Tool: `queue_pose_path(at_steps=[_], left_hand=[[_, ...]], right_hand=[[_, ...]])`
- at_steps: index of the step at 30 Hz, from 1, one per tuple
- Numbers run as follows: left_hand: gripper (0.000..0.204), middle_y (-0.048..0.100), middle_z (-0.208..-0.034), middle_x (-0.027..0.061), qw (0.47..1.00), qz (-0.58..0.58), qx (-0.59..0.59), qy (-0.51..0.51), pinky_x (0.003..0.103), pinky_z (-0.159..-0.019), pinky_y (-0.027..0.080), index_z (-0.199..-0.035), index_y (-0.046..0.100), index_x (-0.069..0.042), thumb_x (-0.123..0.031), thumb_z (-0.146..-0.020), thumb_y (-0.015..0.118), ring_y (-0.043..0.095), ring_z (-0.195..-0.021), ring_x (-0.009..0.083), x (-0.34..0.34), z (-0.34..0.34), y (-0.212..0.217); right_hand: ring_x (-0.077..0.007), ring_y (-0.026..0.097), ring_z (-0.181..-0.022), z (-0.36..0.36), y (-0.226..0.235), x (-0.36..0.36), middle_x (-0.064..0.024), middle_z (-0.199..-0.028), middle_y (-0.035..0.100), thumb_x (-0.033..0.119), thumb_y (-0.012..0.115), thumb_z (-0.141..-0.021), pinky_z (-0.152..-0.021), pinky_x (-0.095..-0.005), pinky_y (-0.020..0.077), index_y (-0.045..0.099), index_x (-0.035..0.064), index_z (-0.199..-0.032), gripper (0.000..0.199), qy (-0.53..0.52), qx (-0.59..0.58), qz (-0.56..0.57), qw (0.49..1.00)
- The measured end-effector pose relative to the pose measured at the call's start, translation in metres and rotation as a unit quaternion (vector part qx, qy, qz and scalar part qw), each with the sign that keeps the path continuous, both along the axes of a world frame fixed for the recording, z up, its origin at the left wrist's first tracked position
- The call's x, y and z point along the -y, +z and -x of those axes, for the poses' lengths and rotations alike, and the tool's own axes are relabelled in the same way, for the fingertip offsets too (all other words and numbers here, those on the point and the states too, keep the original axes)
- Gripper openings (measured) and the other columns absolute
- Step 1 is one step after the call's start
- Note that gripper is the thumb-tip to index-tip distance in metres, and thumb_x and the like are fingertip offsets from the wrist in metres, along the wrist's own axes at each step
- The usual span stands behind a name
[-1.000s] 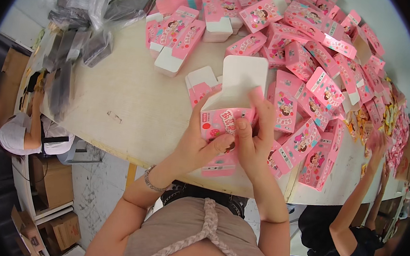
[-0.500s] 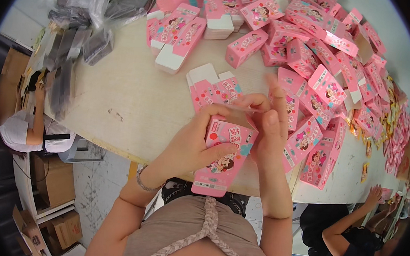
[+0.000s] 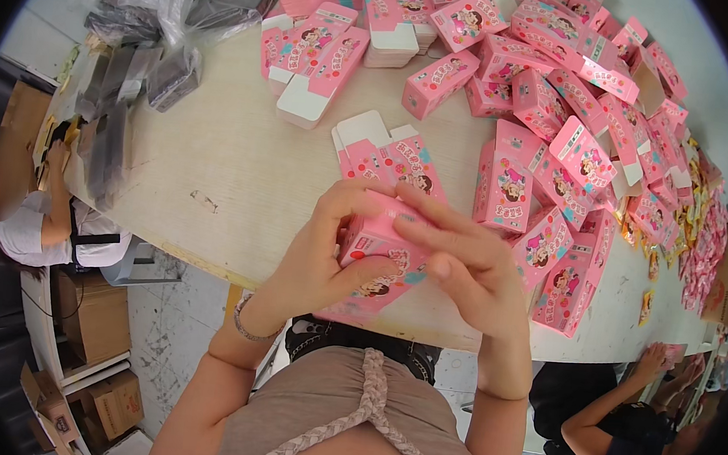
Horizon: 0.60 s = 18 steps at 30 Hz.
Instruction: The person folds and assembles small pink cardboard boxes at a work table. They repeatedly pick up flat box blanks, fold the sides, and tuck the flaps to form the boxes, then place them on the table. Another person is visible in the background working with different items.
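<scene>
The pink box (image 3: 376, 297) sits between the person's hands, above the table's (image 3: 207, 151) near edge. The left hand (image 3: 321, 254) wraps it, thumb across the printed face; the right hand (image 3: 482, 275) lies with fingers loosely spread over its upper end, thumb apart. It looks like thin card: probably light, fairly stiff along the edges, a little slick and easily dented (its contents, if any, are hidden). The side edges seem the safest hold. Similar boxes (image 3: 504, 187) crowd the pale, scuffed tabletop; cartons (image 3: 96, 322) stand beside the marked floor (image 3: 171, 341).
</scene>
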<state>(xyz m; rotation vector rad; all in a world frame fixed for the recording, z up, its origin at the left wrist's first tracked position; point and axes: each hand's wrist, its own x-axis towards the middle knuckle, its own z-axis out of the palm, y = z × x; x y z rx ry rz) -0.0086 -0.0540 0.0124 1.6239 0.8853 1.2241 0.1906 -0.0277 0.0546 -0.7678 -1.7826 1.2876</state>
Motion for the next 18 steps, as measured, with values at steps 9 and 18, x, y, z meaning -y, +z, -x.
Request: queue_pose_path(at_steps=[9, 18], left_hand=[[0.045, 0.033, -0.142, 0.0162, 0.959, -0.041, 0.109, 0.26, 0.04, -0.103, 0.036, -0.131, 0.034, -0.002, -0.025, -0.095, 0.048, 0.038, -0.128, 0.0265, -0.027, 0.012, -0.015], [0.05, 0.036, -0.133, 0.0157, 0.955, 0.213, 0.032, 0.202, 0.036, -0.1, 0.037, -0.136, 0.027, 0.001, -0.011, -0.093, 0.05, 0.037, -0.124, 0.0219, -0.025, 0.001, -0.07]], right_hand=[[-0.0215, 0.058, -0.101, -0.032, -0.044, -0.056, -0.0137, -0.115, 0.055, 0.013, 0.068, -0.078, -0.08, -0.0333, 0.05, 0.053, 0.0014, -0.12, 0.046, -0.203, 0.471, -0.098, 0.853], [-0.0309, 0.058, -0.087, 0.03, -0.093, -0.051, -0.016, -0.102, 0.057, 0.028, 0.075, -0.073, -0.075, -0.0387, 0.0498, 0.048, -0.0019, -0.118, 0.061, -0.176, 0.496, -0.016, 0.85]])
